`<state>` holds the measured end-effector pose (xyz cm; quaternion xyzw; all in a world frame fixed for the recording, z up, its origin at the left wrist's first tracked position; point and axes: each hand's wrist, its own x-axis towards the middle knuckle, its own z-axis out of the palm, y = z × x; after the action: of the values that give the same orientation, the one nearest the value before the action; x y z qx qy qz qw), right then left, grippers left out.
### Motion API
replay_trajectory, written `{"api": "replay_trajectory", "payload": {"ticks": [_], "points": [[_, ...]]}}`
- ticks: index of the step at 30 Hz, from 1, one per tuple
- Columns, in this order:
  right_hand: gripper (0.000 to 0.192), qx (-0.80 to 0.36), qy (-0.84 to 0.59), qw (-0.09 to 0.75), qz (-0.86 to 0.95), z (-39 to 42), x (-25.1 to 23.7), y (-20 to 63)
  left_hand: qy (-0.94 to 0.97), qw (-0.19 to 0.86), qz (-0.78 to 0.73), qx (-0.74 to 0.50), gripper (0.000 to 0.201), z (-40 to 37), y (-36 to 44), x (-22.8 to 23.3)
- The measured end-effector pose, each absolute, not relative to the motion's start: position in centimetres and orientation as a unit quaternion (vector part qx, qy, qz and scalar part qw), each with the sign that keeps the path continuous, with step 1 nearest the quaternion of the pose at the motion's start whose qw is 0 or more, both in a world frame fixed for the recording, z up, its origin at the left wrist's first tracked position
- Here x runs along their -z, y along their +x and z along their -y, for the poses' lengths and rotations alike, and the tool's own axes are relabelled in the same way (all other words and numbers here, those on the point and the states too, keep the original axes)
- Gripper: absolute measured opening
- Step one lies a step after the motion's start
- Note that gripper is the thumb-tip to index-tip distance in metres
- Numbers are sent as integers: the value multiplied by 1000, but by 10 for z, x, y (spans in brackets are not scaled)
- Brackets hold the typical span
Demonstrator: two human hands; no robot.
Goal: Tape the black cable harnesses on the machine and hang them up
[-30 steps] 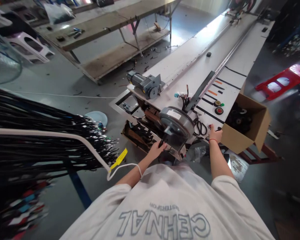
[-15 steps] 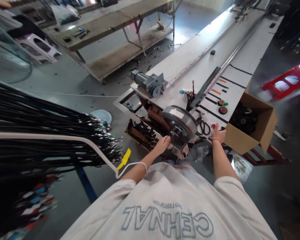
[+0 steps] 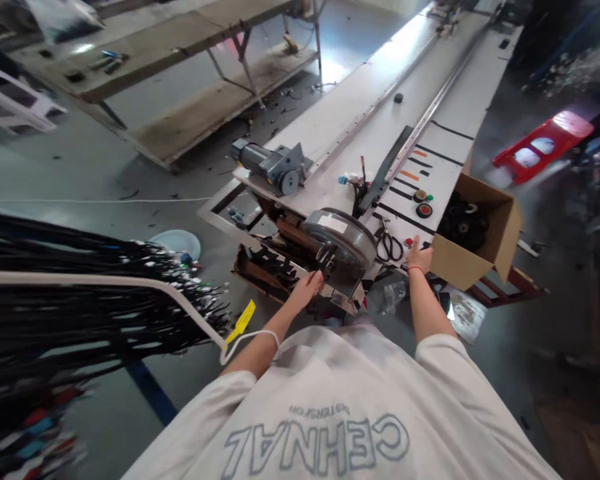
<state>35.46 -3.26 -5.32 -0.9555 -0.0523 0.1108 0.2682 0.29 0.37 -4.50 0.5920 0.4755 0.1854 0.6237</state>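
Observation:
My left hand (image 3: 307, 291) is closed in a pinch beside the metal hub fitting (image 3: 326, 255) of a large dark wheel (image 3: 347, 237) at the near end of the long white bench (image 3: 375, 130). What its fingertips grip is too small to make out. At the bench's near right edge is my right hand (image 3: 420, 259), thumb raised close to a red button (image 3: 409, 243) and fingers curled; their tips are hidden. Black-handled scissors (image 3: 390, 247) lie just left of this hand. Beyond them are a black tape roll with a red core (image 3: 424, 211) and a yellowish tape roll (image 3: 420, 196).
A cardboard box (image 3: 460, 263) of black rolls stands right of the bench. A grey motor (image 3: 265, 163) sits on the bench's left corner. Bundled black cables (image 3: 105, 300) hang at left, beside a pale rail (image 3: 105, 277) with a yellow tag (image 3: 241, 321). Further right stands a red stool (image 3: 545, 145).
The whole scene has shifted left in the picture as my head turned. Both hands keep nearly the same places at the wheel and bench edge. The hub fitting looks turned.

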Motion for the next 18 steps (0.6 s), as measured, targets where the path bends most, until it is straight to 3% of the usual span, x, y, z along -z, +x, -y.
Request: {"api": "replay_trajectory", "payload": {"ticks": [7,18], "points": [[70,-112,-954,270,66,36,56,356,663,603,-443,-9,46,12,-45,64],[74,-109,-956,267,59,35,57,357,649,568,-487,-140,44,29,-31,26]]}}
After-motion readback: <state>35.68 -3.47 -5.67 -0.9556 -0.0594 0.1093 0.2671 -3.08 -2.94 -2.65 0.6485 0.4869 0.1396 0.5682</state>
